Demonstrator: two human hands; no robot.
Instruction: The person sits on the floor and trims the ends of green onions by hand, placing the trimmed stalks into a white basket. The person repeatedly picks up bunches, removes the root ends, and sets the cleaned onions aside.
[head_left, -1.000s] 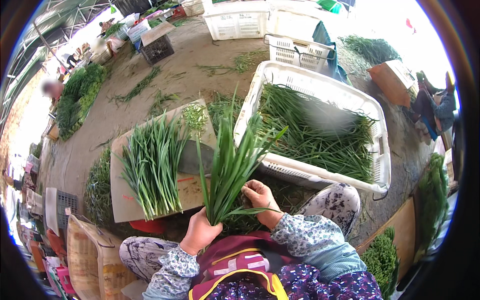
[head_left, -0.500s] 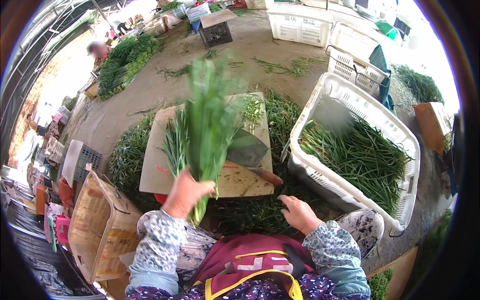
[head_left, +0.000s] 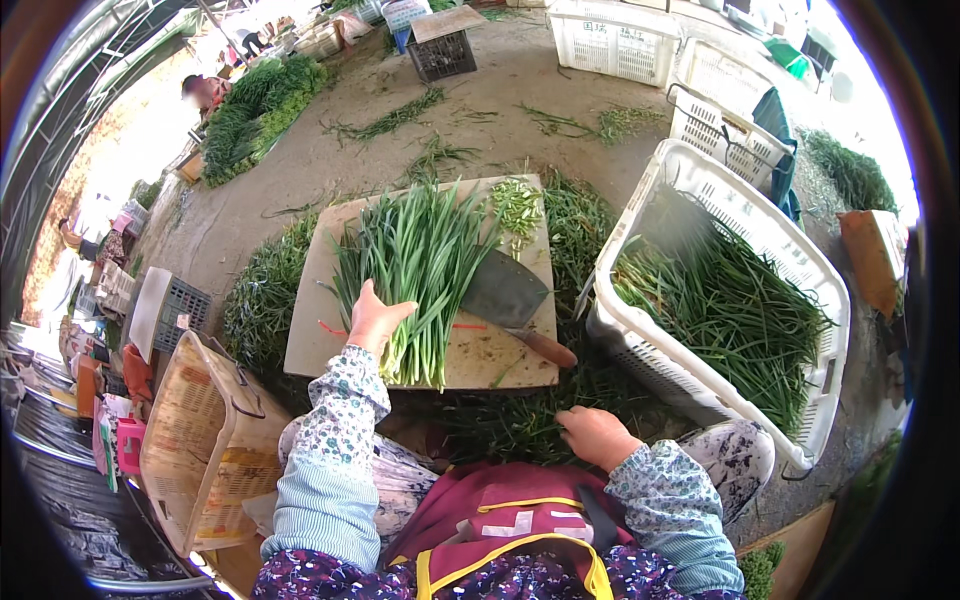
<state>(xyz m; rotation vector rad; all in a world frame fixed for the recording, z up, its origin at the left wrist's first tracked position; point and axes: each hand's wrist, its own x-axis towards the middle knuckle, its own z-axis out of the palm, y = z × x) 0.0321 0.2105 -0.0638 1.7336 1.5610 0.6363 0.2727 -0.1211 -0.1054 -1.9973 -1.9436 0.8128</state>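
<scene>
On the pale cutting board (head_left: 305, 335) lies a bunch of garlic chives (head_left: 425, 260), dark leaves pointing away and pale stem ends towards me. My left hand (head_left: 378, 320) grips its lower left side, thumb laid over the stems. A broad-bladed cleaver (head_left: 505, 290) rests right of the bunch, its wooden handle (head_left: 548, 349) at the board's near right corner. Beyond the blade is a small heap of pale green cut pieces (head_left: 517, 210). Off the board's near right corner, my right hand (head_left: 600, 438) is closed beside loose green leaves (head_left: 500, 430); whatever its fingers hold is hidden.
A white crate (head_left: 838, 350) of chives stands on the right. At left, an orange-stained crate (head_left: 205, 440) leans beside my knee. Piled greens (head_left: 260, 310) flank the board. Farther off are white crates (head_left: 612, 42), a dark crate with a lid (head_left: 443, 55) and another person (head_left: 215, 92).
The chive bunch, upright and blurred in my left hand before, now lies spread on the board. My left hand has moved forward with it. My right hand has curled in, closer to the loose leaves.
</scene>
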